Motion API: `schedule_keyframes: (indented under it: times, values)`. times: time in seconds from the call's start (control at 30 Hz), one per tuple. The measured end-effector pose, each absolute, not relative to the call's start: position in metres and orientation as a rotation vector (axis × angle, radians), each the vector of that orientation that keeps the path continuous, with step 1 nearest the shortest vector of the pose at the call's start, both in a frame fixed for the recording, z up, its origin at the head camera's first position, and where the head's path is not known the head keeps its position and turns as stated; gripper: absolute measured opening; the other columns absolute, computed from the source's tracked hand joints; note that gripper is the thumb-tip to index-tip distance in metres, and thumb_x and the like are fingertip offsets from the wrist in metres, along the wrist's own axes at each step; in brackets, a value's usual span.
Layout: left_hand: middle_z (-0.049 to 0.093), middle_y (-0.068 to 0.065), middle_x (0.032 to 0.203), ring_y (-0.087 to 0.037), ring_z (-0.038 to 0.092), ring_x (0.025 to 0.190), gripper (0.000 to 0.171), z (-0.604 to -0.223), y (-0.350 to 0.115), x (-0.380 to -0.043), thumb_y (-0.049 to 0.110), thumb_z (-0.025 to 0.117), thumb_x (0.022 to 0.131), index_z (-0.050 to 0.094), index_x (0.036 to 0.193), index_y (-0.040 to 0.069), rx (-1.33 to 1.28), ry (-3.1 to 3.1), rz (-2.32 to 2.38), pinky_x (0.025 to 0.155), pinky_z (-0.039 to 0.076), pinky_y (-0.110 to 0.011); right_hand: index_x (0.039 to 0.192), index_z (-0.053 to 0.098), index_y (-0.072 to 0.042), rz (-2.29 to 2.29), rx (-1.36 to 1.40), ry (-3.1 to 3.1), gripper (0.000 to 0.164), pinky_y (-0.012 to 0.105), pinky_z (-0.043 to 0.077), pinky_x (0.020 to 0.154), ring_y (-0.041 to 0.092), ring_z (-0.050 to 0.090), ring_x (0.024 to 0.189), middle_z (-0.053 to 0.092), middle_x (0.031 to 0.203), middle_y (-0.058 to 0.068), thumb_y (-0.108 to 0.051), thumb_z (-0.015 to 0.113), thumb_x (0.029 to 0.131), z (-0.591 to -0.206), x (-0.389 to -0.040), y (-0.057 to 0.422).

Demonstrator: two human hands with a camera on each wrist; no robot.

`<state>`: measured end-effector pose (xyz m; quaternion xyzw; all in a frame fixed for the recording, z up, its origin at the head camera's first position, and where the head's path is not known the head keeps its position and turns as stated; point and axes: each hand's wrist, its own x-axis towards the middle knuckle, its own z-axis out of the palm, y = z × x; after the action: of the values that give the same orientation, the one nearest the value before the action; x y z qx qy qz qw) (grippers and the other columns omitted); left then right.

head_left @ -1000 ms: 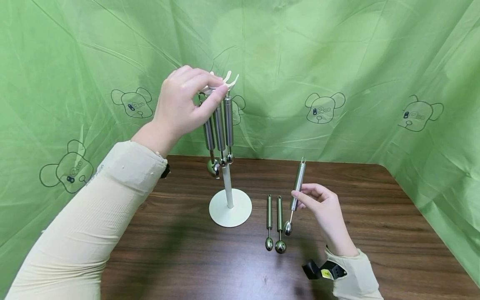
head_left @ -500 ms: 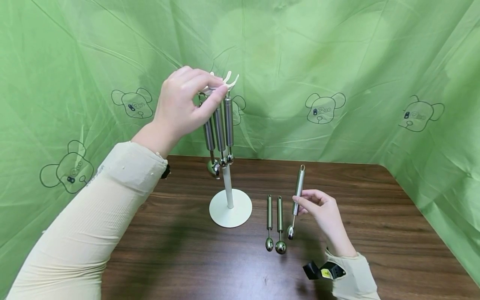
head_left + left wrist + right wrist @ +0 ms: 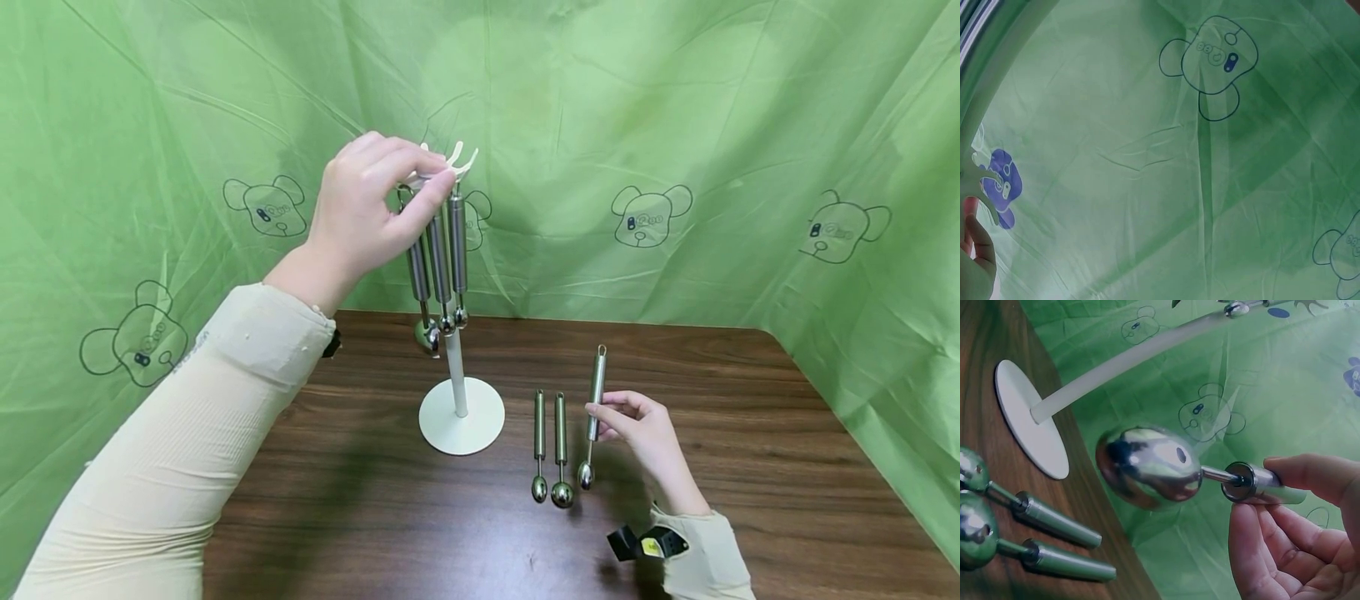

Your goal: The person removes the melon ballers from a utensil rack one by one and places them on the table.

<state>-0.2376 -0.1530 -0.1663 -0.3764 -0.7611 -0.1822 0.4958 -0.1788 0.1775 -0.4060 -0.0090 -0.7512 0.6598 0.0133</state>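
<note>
My left hand [image 3: 375, 200] pinches the top of a white hook stand [image 3: 461, 417], its fingertips by the curved hooks. In the left wrist view, only a bit of that hand [image 3: 980, 256] shows at the left edge. Several steel melon ballers [image 3: 438, 258] hang from the hooks, partly behind the hand. Low on the right, my right hand [image 3: 648, 437] pinches another melon baller [image 3: 597, 379] by its handle, loop end up and scoop down. The right wrist view shows its shiny scoop [image 3: 1154, 465] close up, with a small hole.
Two more melon ballers, a left one [image 3: 539, 433] and a right one [image 3: 560, 433], lie side by side on the dark wooden table [image 3: 337, 500], between the stand's round base and the right hand. A green cloth [image 3: 540, 100] with bear drawings hangs behind the table.
My right hand has lowered the melon baller toward the table and drawn it slightly nearer, beside the two lying ones. The left hand stays on the stand.
</note>
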Motion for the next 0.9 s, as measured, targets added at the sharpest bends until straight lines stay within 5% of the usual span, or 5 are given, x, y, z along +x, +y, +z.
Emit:
schedule_keyframes:
  times: [0.3,0.9]
  values:
    - [0.076,-0.011,0.096,-0.027,0.065,0.082,0.03,-0.166,-0.153,-0.238,0.029,0.058,0.097,0.075,0.094,0.006,-0.916,-1.841,-0.443,0.076,0.05,-0.039,0.1,0.063,0.007,2.135,-0.069,-2.326,0.018,0.031,0.06,0.06,0.011,0.065,0.06,0.069,0.072,-0.002,-0.002,0.071,0.086,-0.422,-0.183,0.179]
    - [0.076,-0.011,0.096,-0.027,0.065,0.082,0.03,-0.165,-0.152,-0.238,0.03,0.058,0.097,0.076,0.094,0.006,-0.9,-1.833,-0.443,0.074,0.049,-0.038,0.109,0.059,0.014,2.077,-0.079,-2.483,0.033,0.034,0.061,0.061,0.012,0.065,0.056,0.07,0.077,0.002,-0.005,0.072,0.086,-0.441,-0.193,0.184]
